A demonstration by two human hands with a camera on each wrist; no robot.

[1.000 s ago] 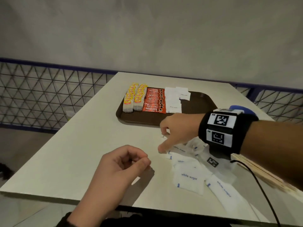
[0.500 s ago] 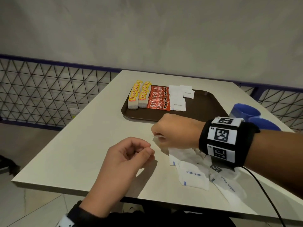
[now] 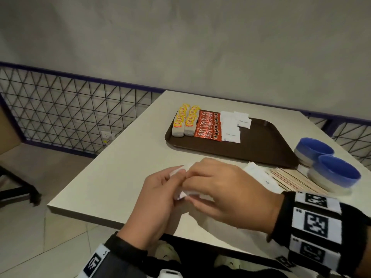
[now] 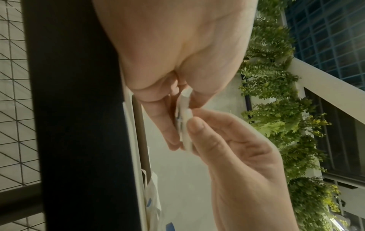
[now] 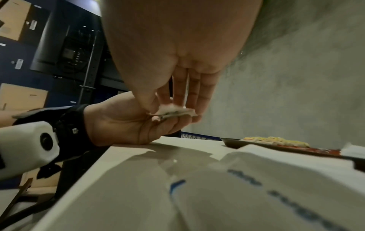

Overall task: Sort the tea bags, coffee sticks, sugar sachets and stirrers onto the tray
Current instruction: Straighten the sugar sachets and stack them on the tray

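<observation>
Both hands pinching: left hand (image 3: 158,194), right hand (image 3: 224,189) squaring small stack of white paper sugar sachets (image 3: 181,194). Yellow-tagged tea bags (image 3: 185,122), red coffee sticks (image 3: 208,125) sitting sorted on brown plastic tray (image 3: 267,145); loose sachets (image 3: 259,174), wooden stirrers (image 3: 297,178) waiting on desk (image 3: 128,163).

Looks like a café or canteen seating corner, maybe in an office building. There's a plain pale table (image 3: 128,157) pushed up near a bare grey plastered wall (image 3: 180,47), with a blue-framed wire mesh railing (image 3: 70,109) running along the wall's foot. A brown cafeteria-style serving tray (image 3: 261,145) sits toward the table's far edge, and two blue bowls (image 3: 329,169) stand at its right edge. The left wrist view catches a wall of hanging green plants (image 4: 276,93) and a big gridded window (image 4: 331,39), and the right wrist view shows dark shelving with cardboard boxes (image 5: 17,20).
</observation>
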